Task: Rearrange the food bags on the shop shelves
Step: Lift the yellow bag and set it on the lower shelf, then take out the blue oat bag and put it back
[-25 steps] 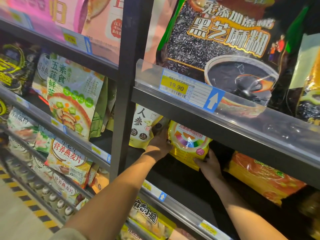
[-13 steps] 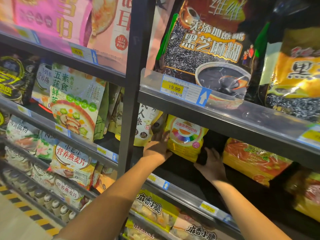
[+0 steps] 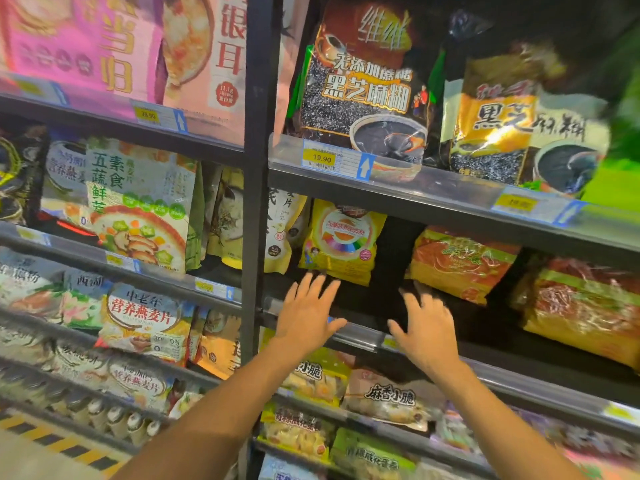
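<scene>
Two hands, both empty, at snack rack.
- Item: yellow pouch (image 3: pixel 343 240), colour-wheel print, upright on shelf (image 3: pixel 381 299) directly below 19.90 price tag (image 3: pixel 322 158).
- Neighbours: cream pouch (image 3: pixel 280 230) below-left of tag, orange bag (image 3: pixel 460 261) below-right.
- Grip, left hand (image 3: pixel 306 313): fingers straight, spread, further below tag; fingertips near pouch base, contact unclear.
- Grip, right hand (image 3: pixel 427 330): spread likewise, lower right of tag, touching nothing.
- Step, judged: facing up pouch.
- Method: flat palms on both side edges, square front to shelf edge, light pressure, no toppling.
</scene>
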`<state>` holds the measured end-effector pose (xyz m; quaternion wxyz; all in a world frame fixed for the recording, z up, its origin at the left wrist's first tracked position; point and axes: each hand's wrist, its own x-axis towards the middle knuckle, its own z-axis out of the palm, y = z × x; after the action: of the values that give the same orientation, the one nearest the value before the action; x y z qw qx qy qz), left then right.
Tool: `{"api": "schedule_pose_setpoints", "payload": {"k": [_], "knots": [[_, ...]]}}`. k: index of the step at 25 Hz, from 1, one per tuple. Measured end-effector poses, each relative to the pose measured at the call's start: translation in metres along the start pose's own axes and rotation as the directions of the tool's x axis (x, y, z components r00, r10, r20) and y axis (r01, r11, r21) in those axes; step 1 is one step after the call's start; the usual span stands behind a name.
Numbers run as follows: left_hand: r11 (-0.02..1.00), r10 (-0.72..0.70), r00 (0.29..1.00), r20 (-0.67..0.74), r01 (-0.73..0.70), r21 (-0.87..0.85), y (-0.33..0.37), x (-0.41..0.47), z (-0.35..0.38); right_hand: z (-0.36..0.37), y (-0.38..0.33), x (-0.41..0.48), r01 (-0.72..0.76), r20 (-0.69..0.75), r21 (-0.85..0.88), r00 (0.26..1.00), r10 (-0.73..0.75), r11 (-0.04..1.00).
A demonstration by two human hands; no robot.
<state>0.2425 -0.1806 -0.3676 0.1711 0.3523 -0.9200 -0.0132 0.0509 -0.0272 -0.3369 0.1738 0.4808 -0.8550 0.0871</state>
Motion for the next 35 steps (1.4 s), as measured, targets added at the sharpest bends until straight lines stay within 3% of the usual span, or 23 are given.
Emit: {"api": "schedule_pose_setpoints", "payload": {"k": [9, 20, 28, 35], "knots": [[0.998, 0.068, 0.998, 0.007, -0.068, 0.011, 0.042, -0.064, -0.018, -0.028, 0.031, -0.088, -0.075, 0.021, 0.046, 0.997, 0.074, 0.996], [0.998, -0.041, 0.999, 0.018, 0.040, 0.038, 0.072, -0.202, -0.036, -0.052, 0.040, -0.206, 0.001, 0.064, 0.142, 0.998, -0.011, 0.990], [0.978, -0.162, 0.986, -0.029, 0.164, 0.129, 0.031, -0.303, -0.076, -0.077, -0.031, -0.248, 0.135, 0.010, 0.365, 0.989, -0.149, 0.921], [0.928, -0.321, 0.940, -0.117, 0.337, 0.159, -0.046, -0.362, -0.113, -0.082, -0.131, -0.240, 0.310, -0.016, 0.403, 0.943, -0.332, 0.861]]}}
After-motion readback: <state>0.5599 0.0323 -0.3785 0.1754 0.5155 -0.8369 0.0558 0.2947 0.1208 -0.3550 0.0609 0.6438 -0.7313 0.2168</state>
